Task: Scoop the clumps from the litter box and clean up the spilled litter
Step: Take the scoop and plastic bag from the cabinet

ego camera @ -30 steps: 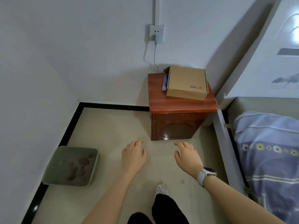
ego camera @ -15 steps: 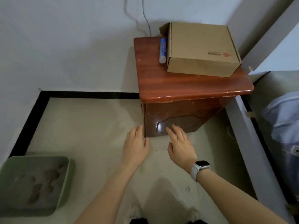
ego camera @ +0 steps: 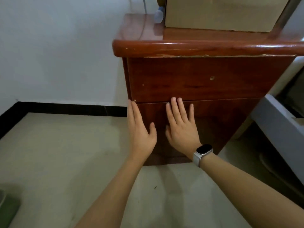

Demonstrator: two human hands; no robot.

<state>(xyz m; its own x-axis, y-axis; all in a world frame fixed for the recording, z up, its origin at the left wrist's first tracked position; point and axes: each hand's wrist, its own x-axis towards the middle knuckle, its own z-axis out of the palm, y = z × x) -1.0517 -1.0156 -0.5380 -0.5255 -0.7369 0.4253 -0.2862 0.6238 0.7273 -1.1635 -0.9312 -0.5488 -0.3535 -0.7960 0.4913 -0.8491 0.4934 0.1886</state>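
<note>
1. The litter box [ego camera: 6,209] is way down in the bottom left corner, on the floor [ego camera: 69,153]. I can only see a bit of its green edge. I cannot see the clumps or any spilled litter from here.
2. Both my hands are far from the box. They are on the front of the brown wooden cabinet [ego camera: 205,79].
3. My left hand [ego camera: 139,129] lies flat with straight fingers by the left edge of the lower door. It holds nothing.
4. My right hand [ego camera: 181,127] is flat too, fingers spread. Its tips reach the line between the drawer above and the door below. It holds nothing. It has a watch [ego camera: 203,151] on the wrist.
5. I think I am still getting ready. No scooping has begun. I guess I want to open the cabinet to find a scoop or a brush.
6. Next I need to hook my fingers on the door's edge and pull it. I see no knob, so I must find a gap to grab.
7. On the tabletop sits a cardboard box [ego camera: 222,14].
</note>
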